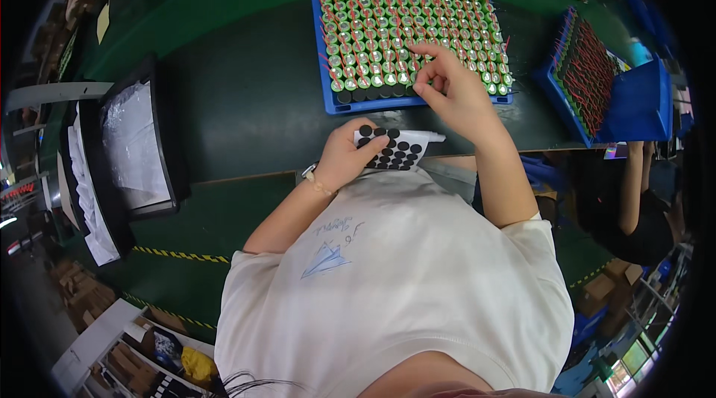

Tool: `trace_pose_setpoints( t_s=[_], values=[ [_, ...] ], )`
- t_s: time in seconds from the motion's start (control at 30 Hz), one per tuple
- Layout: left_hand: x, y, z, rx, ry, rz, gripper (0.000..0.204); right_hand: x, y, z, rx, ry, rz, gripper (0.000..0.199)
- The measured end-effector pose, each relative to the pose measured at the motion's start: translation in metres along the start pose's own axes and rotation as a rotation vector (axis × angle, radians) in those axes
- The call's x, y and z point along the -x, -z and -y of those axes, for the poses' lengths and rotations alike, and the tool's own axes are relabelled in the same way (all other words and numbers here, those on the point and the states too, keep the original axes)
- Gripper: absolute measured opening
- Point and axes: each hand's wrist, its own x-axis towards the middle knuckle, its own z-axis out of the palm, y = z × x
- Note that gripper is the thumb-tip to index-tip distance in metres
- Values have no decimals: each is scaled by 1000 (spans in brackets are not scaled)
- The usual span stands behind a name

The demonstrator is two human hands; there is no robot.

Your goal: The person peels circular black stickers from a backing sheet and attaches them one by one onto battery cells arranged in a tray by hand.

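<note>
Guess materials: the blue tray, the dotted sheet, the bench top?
Blue tray: looks like moulded plastic, with an even saturated colour and a thin raised rim. Dotted sheet in the left hand: probably glossy white release paper carrying matte black round stickers, and it bends in the grip. Bench top: a dark green mat, likely rubber or vinyl with a dull sheen.

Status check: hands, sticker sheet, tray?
Left hand holds sticker sheet. Right hand fingertips on cells in blue tray, front row. Nothing blocking.
</note>
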Motion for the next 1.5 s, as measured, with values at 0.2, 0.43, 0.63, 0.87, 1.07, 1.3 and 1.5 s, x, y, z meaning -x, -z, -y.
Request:
trace_pose_setpoints(
  t_s=[0.2,0.43,0.63,0.87,1.07,1.3,1.5],
  values=[
    [-2,1,0,100,13,-21,15,0,-4,-2,54,6,-78,53],
    [-4,2,-1,95,26,-1,15,0,-6,-1,132,46,-90,53],
    [-4,4,0,94,5,18,17,2,-16,-2,303,216,-223,47],
    [-4,4,5,84,-2,16,19,6,3,-19,264,251,-322,16],
    [-5,4,5,49,-9,44,19,12,7,-12,286,155,-168,9],
    [-5,4,3,29,-33,55,18,14,0,-15,353,167,-275,9],
    [-6,4,4,-17,-42,65,17,15,-5,-16,348,187,-336,9]
  ],
)
